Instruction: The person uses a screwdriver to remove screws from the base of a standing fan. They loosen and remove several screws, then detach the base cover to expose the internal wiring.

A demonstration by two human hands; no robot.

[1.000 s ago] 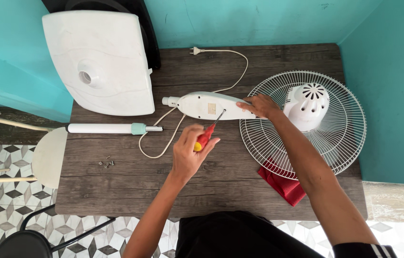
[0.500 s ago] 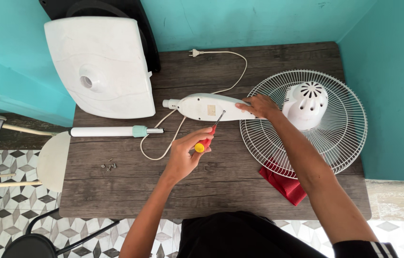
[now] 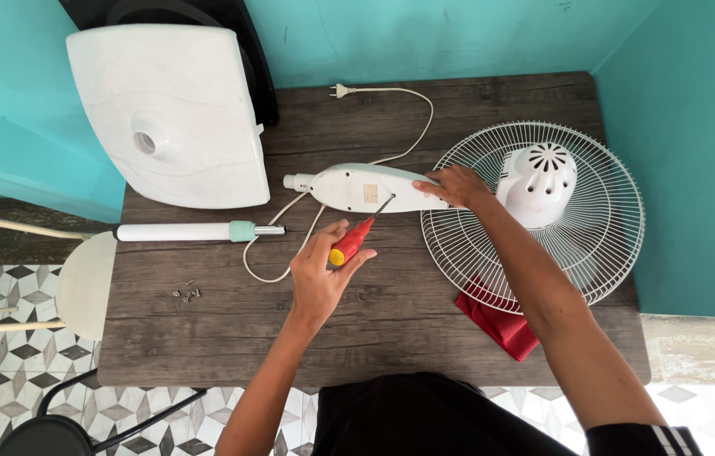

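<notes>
Left hand [image 3: 321,274] — fingers pinching red screwdriver [image 3: 356,237], tip at one o'clock on white fan neck [image 3: 366,187]; right hand [image 3: 450,186] — fingers wrapped on neck, on the table [image 3: 391,329].

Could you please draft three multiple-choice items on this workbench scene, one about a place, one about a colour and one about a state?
1. Where do the loose screws lie?
A. Inside the fan grille
B. On the table, below the white tube
C. On the red cloth

2. What colour is the screwdriver handle?
A. Red with a yellow end
B. All blue
C. Green and black

3. What is the right hand doing?
A. Lifting the white base
B. Hanging free in the air
C. Resting on the white fan neck housing

Answers: 1 B, the screws sit on bare wood near the table's left edge; 2 A, seen in the left hand; 3 C, its fingers lie on the housing beside the fan grille.
</notes>
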